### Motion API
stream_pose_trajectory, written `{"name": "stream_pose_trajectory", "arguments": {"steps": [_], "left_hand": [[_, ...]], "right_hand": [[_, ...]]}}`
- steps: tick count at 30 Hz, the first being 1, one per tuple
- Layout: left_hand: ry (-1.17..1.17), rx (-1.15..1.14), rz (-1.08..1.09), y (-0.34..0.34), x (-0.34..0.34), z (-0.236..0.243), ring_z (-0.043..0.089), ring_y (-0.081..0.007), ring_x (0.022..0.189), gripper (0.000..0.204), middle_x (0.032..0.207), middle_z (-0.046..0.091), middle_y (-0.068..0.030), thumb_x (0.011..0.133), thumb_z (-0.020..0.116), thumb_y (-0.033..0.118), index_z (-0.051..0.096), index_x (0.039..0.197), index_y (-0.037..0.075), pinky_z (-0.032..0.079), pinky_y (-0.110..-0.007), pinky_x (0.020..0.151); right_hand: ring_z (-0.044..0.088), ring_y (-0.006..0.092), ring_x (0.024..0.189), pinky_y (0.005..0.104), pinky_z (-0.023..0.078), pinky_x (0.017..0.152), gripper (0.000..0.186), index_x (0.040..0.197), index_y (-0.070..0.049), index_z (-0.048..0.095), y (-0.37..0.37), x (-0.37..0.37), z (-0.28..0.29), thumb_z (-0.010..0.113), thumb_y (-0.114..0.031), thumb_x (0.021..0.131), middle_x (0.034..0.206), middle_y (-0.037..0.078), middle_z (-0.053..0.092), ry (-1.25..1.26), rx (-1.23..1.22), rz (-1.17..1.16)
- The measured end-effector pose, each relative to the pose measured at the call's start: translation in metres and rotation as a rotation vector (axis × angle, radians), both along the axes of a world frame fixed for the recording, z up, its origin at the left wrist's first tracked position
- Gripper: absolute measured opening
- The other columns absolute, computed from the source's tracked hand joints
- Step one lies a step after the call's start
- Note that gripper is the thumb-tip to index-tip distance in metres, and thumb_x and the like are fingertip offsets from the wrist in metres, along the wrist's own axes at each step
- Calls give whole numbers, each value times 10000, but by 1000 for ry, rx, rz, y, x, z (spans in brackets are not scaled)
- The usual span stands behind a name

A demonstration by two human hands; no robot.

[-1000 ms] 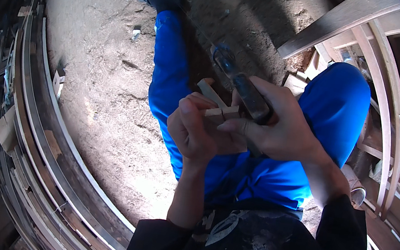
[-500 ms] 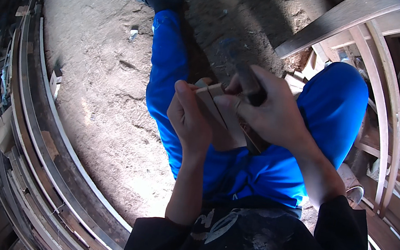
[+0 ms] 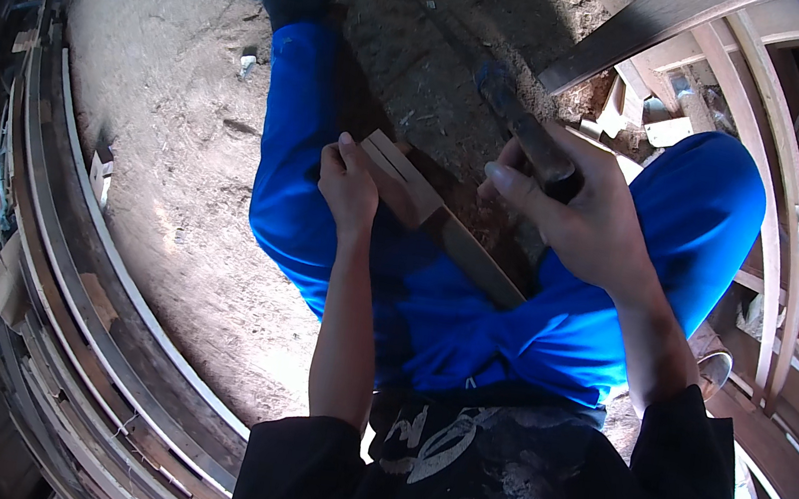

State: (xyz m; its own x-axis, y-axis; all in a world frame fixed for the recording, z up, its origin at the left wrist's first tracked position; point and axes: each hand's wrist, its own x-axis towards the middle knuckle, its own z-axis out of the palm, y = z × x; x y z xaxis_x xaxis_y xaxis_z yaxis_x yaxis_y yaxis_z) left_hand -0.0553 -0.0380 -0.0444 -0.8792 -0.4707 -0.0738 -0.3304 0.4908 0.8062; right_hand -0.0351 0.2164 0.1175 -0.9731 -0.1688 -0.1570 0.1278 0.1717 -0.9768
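My left hand (image 3: 349,190) is closed on the left edge of a pale wooden piece (image 3: 402,185), which has a dark lengthwise line or slot near its far end. A longer wooden strip (image 3: 479,258) continues from it toward my right thigh; whether they are one piece I cannot tell. My right hand (image 3: 591,209) grips a dark tool (image 3: 532,144) with a stout handle, held above and to the right of the wood, apart from it. The tool's far end is dark and blurred, so its kind is unclear.
Long boards and strips (image 3: 122,329) are stacked along the left. At the right stands a wooden frame with curved slats (image 3: 776,148), with wood offcuts (image 3: 667,131) beside my bent knee. My outstretched leg (image 3: 300,125) lies across the dirt floor (image 3: 166,67).
My right hand has moved right, carrying the tool away from the wood. My left hand has shifted left and the wooden piece has turned, showing its slotted end and the longer strip.
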Motion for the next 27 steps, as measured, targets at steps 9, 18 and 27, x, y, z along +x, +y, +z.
{"name": "stream_pose_trajectory", "arguments": {"steps": [9,18,27], "left_hand": [[86,-571,-76,10,1,-42,573,-399,946,274,920,620,-181,1011,477,236,595,942,-1,429,-550,764],[-42,-451,87,27,-11,-52,601,-444,795,296,831,613,-242,1008,435,238,581,901,3,456,-554,704],[-136,-344,190,36,-19,-43,621,-445,762,393,802,638,-232,1003,446,314,652,809,40,477,-549,684]], "right_hand": [[650,119,763,279,508,717,150,958,12,643,8,9,4,682,-127,918,798,73,694,10,84,85],[631,114,689,283,489,641,218,1076,-7,638,11,40,-12,701,-128,906,736,83,650,-205,-57,48],[506,59,520,254,402,496,286,837,-48,599,16,69,-18,796,-254,828,569,-14,501,-214,-5,300]]}}
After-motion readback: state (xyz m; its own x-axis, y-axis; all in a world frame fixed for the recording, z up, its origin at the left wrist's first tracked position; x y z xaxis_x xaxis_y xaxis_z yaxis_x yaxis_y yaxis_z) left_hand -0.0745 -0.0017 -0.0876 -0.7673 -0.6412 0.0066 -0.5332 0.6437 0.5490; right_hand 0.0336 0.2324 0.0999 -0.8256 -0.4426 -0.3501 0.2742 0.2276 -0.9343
